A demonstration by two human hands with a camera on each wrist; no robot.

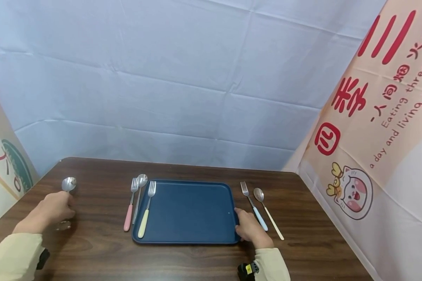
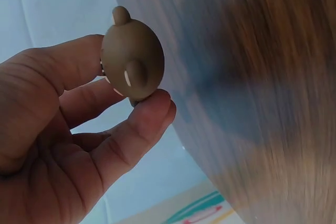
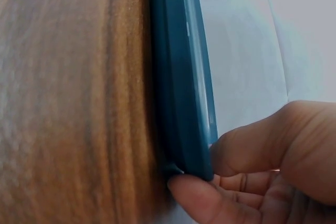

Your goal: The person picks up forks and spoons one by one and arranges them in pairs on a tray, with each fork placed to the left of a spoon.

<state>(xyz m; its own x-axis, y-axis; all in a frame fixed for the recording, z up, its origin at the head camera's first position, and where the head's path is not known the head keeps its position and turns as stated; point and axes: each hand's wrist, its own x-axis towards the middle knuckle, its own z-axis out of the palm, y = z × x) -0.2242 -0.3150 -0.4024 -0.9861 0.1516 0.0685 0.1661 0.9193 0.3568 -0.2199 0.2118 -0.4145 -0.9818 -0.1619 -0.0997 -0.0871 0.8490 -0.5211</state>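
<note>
Where my left hand [image 1: 52,208] tapers to a narrow pinch, it holds one small, smooth brown rounded piece with ear-like knobs [image 2: 134,56]. Position: between the fingertips, its rounded bulk standing out beyond them; material not determinable.

Just beyond the same hand, in the head view: one silver metal spoon bowl [image 1: 69,183], upright oval, its lower part reaching down to my knuckles. Whether it joins the brown piece, I cannot tell.

Right hand [image 1: 252,228]: narrow grip, holding one dark blue rectangular tray with rounded corners and a raised rim [image 1: 193,210]. Position: its right rim sits between my digits, one tip touching the top of the rim, another at the lower edge; the rest of the tray extends leftward from my grip.

On the tray, along its left side, well apart from my right hand: one fork with silver tines and pale yellow handle [image 1: 145,210].

Left of the tray: one slender all-silver spoon [image 1: 142,181], next to the rim; beside it, one fork with pink handle [image 1: 130,203].

Right of the tray, near my right hand: one fork with light blue handle [image 1: 255,207]; beside it, one spoon with cream handle [image 1: 268,212].

Support: dark brown wood-grained table [image 1: 98,255].
</note>
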